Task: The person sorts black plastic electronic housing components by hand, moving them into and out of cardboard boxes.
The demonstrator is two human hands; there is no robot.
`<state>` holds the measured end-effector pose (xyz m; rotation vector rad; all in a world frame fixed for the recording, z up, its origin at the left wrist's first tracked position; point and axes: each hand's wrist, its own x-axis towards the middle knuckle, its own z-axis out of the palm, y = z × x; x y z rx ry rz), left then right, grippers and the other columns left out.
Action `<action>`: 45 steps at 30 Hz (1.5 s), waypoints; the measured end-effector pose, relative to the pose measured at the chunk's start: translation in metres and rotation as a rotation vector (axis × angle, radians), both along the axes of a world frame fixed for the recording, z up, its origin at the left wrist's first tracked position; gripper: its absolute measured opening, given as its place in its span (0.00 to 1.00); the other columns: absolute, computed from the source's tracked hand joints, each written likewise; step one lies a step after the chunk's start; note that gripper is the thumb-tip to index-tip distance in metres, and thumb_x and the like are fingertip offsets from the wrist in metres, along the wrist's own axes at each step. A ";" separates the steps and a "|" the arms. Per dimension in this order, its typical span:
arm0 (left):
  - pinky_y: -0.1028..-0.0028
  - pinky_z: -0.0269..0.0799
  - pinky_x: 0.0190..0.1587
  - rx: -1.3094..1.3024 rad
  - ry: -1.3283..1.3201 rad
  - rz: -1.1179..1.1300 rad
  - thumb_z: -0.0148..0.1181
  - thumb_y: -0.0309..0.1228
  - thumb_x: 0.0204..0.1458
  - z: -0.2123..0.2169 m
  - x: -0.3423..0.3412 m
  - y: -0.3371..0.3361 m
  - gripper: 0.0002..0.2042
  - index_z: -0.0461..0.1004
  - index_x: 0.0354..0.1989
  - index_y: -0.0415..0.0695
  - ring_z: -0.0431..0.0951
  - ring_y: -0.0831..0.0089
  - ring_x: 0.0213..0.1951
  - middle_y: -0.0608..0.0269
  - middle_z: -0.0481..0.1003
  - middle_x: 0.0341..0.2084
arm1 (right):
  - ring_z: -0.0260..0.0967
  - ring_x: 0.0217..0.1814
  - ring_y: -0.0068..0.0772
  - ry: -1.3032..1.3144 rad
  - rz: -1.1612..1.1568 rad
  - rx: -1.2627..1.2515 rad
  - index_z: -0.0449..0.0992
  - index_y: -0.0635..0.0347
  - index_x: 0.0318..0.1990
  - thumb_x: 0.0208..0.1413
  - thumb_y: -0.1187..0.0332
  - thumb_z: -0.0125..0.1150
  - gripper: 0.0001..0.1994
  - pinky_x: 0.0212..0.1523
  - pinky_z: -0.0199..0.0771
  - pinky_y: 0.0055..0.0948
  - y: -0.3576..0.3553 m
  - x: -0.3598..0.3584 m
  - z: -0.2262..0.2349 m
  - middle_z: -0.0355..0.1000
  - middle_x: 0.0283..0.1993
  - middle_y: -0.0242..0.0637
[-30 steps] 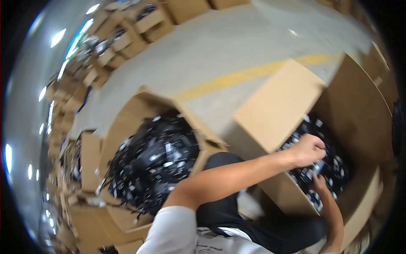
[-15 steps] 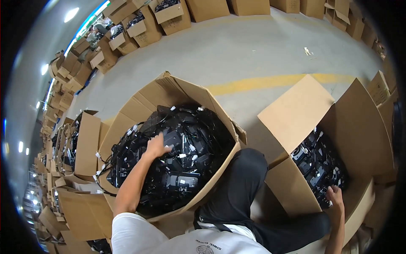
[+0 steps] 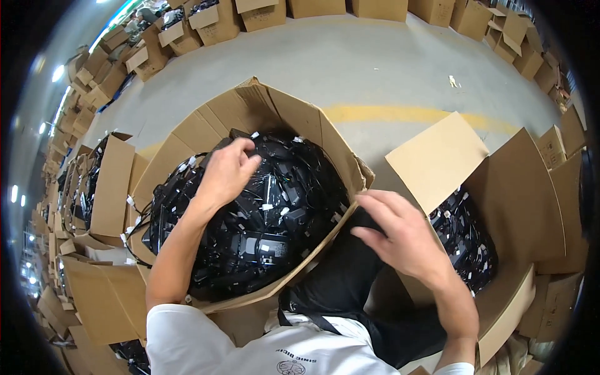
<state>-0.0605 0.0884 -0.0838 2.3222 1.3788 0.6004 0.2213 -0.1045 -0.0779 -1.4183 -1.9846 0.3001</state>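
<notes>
A large open cardboard box [image 3: 187, 128] stands in front of me, heaped with black plastic parts [image 3: 269, 194], cables and small white connectors. My left hand [image 3: 226, 172] is over the far left of this heap, its fingers bent and the thumb apart from them. Between thumb and forefinger I see nothing held; what lies under the palm is hidden. Near the box's right rim, my right hand [image 3: 400, 234] is raised above my knee with fingers stretched and thumb spread, holding nothing. A second open box [image 3: 525, 187] at the right contains similar black parts [image 3: 462, 240].
A raised flap [image 3: 437, 159] of the right box leans toward the big box. More open boxes [image 3: 109, 184] with black parts crowd the left. Other cartons [image 3: 375, 7] line the far side of the grey floor [image 3: 300, 62], which has a yellow stripe [image 3: 400, 114].
My right hand has come out of the right box and moved left, up to the big box's rim. My left hand has shifted farther over the heap. The view has tilted slightly.
</notes>
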 end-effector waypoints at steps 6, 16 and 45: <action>0.56 0.77 0.44 -0.389 0.706 -0.125 0.62 0.46 0.54 -0.098 -0.060 -0.042 0.20 0.81 0.35 0.36 0.82 0.49 0.37 0.43 0.81 0.31 | 0.73 0.51 0.46 -0.001 0.162 -0.060 0.75 0.63 0.50 0.49 0.68 0.71 0.20 0.52 0.74 0.40 -0.001 -0.027 -0.010 0.74 0.50 0.43; 0.61 0.74 0.51 -0.678 0.204 -0.172 0.73 0.40 0.43 -0.151 -0.077 -0.106 0.26 0.78 0.46 0.34 0.81 0.54 0.46 0.46 0.81 0.39 | 0.74 0.49 0.49 0.048 0.163 -0.114 0.77 0.65 0.47 0.49 0.72 0.72 0.17 0.49 0.76 0.40 -0.015 -0.030 -0.019 0.75 0.47 0.45; 0.56 0.74 0.46 0.133 0.956 0.577 0.60 0.30 0.49 -0.068 -0.258 0.083 0.08 0.83 0.35 0.45 0.84 0.53 0.41 0.49 0.82 0.35 | 0.68 0.31 0.40 0.355 -0.214 -0.043 0.74 0.70 0.51 0.50 0.74 0.67 0.20 0.35 0.70 0.32 -0.009 -0.051 0.014 0.70 0.31 0.44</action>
